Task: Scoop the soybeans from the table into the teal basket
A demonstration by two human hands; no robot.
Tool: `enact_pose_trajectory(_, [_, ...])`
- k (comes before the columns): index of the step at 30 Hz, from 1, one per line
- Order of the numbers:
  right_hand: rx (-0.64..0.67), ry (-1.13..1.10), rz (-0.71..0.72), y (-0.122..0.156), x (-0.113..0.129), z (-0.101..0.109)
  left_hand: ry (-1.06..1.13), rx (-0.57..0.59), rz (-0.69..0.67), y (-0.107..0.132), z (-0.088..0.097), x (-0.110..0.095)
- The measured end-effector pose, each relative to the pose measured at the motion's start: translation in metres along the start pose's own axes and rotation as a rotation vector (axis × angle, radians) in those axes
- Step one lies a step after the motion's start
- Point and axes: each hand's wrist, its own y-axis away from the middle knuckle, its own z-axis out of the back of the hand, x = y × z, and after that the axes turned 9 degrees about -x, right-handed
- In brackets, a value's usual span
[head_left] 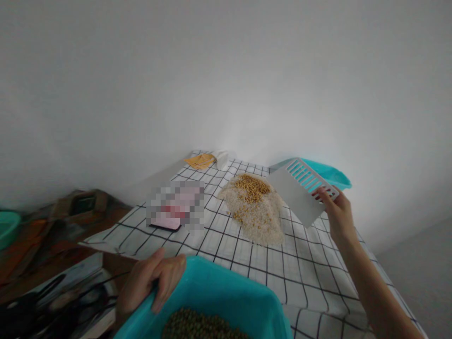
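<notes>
My left hand (pixel 155 278) is closed over the left rim of a teal plastic bin (pixel 226 282) at the bottom of the view. Small greenish-brown beans (pixel 201 325) lie inside it. With my right hand (pixel 339 212) I grip the slotted end of a flat, light-grey plastic scoop (pixel 296 197), tilted over the table at the right. Just left of the scoop, a heap of pale rice-like grains (pixel 264 226) spreads on the cloth, topped with yellow soybeans (pixel 251 187). Behind the scoop stands another teal container (pixel 330 173), partly hidden.
A white cloth with black checks (pixel 219 245) covers the table, its far edge near a wall. A blurred phone-like item (pixel 173 207) lies left, with a yellow cloth (pixel 200 161) and white crumpled item (pixel 221 160) behind. Clutter and cables (pixel 84 296) sit below left.
</notes>
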Motion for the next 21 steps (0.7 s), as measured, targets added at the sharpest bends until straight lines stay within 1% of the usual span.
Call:
enact_pose_trajectory(3, [0.078,-0.023,-0.029,-0.006,-0.002,-0.008,0.017,0.023,0.024,0.003,-0.003,-0.005])
enact_pose_trajectory(6, [0.109,-0.025,-0.038,-0.004,-0.009,-0.015,0.024,0.038,0.018,0.004,-0.006,-0.007])
enact_pose_trajectory(9, [0.136,0.018,-0.049,0.000,-0.017,-0.017,0.020,0.049,0.003,0.004,-0.007,-0.007])
enact_pose_trajectory(12, [0.170,0.095,-0.030,0.004,-0.021,-0.016,0.011,0.066,0.006,0.003,-0.005,-0.005])
enact_pose_trajectory(16, [0.226,0.143,0.043,0.006,-0.017,-0.017,-0.016,0.063,0.018,0.004,-0.004,-0.002])
enact_pose_trajectory(21, [0.271,0.219,0.112,0.008,-0.006,-0.020,-0.018,0.019,-0.031,0.008,-0.009,-0.002])
